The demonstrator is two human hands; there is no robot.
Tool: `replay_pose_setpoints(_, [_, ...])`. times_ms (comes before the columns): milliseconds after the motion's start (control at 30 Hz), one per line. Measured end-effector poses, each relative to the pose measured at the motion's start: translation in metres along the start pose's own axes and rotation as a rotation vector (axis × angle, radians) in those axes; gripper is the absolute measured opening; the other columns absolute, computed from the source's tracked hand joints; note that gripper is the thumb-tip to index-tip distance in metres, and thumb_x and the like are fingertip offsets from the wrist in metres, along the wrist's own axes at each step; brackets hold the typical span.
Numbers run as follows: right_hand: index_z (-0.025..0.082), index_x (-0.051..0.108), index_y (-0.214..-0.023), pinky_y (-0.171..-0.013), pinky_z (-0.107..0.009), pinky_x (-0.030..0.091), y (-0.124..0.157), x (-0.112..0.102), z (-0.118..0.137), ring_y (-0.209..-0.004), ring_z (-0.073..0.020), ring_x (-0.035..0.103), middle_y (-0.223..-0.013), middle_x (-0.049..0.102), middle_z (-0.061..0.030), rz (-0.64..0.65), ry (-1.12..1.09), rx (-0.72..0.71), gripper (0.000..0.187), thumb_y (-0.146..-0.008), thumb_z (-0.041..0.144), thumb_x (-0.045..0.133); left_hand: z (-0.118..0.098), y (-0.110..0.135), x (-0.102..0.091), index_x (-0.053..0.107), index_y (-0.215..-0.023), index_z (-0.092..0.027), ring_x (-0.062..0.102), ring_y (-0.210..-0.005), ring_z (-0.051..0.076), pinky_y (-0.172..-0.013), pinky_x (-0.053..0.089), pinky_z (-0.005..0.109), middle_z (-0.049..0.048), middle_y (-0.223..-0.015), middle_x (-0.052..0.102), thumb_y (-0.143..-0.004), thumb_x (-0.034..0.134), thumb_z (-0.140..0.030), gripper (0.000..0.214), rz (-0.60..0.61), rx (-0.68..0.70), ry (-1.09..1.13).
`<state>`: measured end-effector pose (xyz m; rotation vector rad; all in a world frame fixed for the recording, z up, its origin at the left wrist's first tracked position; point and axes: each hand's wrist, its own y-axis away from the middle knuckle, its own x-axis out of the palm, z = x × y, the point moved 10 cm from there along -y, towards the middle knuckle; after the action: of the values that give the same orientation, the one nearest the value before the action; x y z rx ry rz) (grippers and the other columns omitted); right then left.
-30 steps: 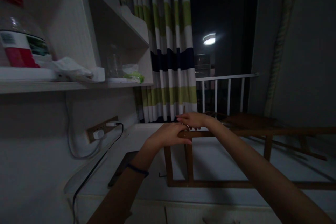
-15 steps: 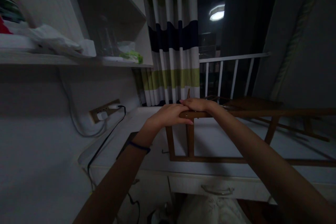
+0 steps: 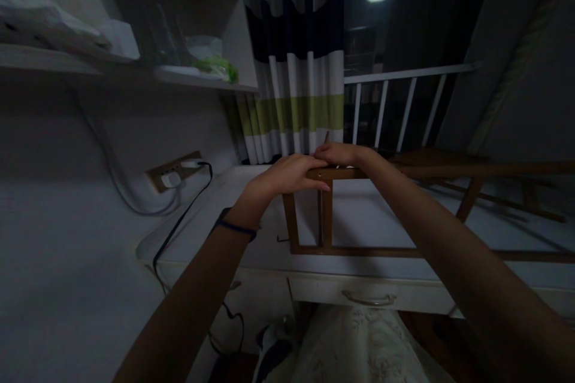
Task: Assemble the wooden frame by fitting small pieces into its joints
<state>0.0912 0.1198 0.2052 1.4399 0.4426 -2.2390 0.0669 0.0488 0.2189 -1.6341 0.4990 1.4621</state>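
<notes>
A brown wooden frame [image 3: 404, 251] stands on a white desk [image 3: 359, 215], with a top rail, a bottom rail and short uprights. My left hand [image 3: 287, 175] lies over the left end of the top rail, fingers curled down on it. Just behind it, my right hand [image 3: 339, 154] rests on the same rail end, palm down. A dark band circles my left wrist. The room is dim, and what lies under my right fingers is hidden.
A power strip [image 3: 175, 170] with a black cable [image 3: 179, 224] lies at the desk's left. White shelves [image 3: 135, 69] with bags hang above. A striped curtain [image 3: 296, 72] and white railing [image 3: 404, 102] stand behind. A drawer handle [image 3: 368, 299] shows below the desk edge.
The view has tilted down, so the desk drawer and the floor below have come into sight. Both hands have stayed on the left end of the frame's top rail.
</notes>
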Motion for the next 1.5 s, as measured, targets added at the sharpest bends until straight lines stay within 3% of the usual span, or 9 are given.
replay_pose_setpoints(300, [0.013,0.061,-0.082,-0.045,-0.02,0.034,0.0,-0.001,-0.011,-0.048,-0.0073,0.046,-0.067,0.056,0.0,0.022,-0.035,0.104,0.014,-0.078,0.022,0.051,0.004,0.003,0.002,0.054,-0.114,-0.024,0.059,-0.092,0.02,-0.073,0.042,0.025,0.0028,-0.105,0.064,-0.075,0.056,-0.05,0.047,-0.023,-0.001,0.02])
replay_pose_setpoints(467, [0.011,0.063,-0.084,-0.042,-0.021,0.032,0.0,-0.006,-0.017,-0.043,-0.0069,0.04,-0.06,0.053,0.0003,-0.04,-0.015,0.154,0.02,-0.079,0.023,0.047,0.001,0.012,-0.006,0.052,-0.114,-0.024,0.057,-0.099,0.019,-0.078,0.042,0.026,0.0019,-0.111,0.061,-0.077,0.056,-0.045,0.042,-0.161,-0.036,-0.029])
replay_pose_setpoints(600, [0.01,0.064,-0.084,-0.044,-0.02,0.034,0.002,-0.008,-0.016,-0.045,-0.007,0.041,-0.061,0.054,-0.0008,-0.069,0.004,0.16,0.022,-0.079,0.024,0.047,0.004,0.02,-0.009,0.051,-0.109,-0.025,0.059,-0.091,0.018,-0.07,0.042,0.025,0.0001,-0.106,0.063,-0.077,0.054,-0.049,0.04,-0.245,-0.144,-0.086])
replay_pose_setpoints(700, [0.009,0.065,-0.085,-0.044,-0.022,0.034,0.0,-0.01,-0.016,-0.046,-0.0083,0.043,-0.062,0.055,-0.0025,-0.089,0.044,0.163,0.024,-0.079,0.025,0.047,0.003,0.021,-0.01,0.053,-0.104,-0.025,0.059,-0.09,0.016,-0.069,0.041,0.024,-0.0008,-0.104,0.063,-0.08,0.05,-0.048,0.033,-0.281,-0.147,-0.067])
replay_pose_setpoints(1100, [0.009,0.066,-0.078,-0.048,-0.025,0.036,-0.008,-0.01,-0.005,-0.05,-0.0124,0.047,-0.058,0.055,-0.004,-0.108,0.166,0.121,0.026,-0.075,0.024,0.046,0.008,0.022,-0.014,0.057,-0.095,-0.023,0.059,-0.086,0.016,-0.066,0.04,0.024,-0.0021,-0.097,0.065,-0.075,0.057,-0.047,0.03,-0.319,-0.176,0.038])
replay_pose_setpoints(1500, [0.007,0.066,-0.083,-0.048,-0.024,0.037,-0.007,-0.008,0.004,-0.057,-0.0145,0.053,-0.071,0.062,-0.0086,-0.106,0.215,0.097,0.026,-0.076,0.018,0.044,0.012,0.022,-0.015,0.059,-0.091,-0.024,0.06,-0.084,0.017,-0.065,0.039,0.024,-0.0023,-0.093,0.066,-0.071,0.06,-0.051,0.034,-0.335,-0.203,0.08])
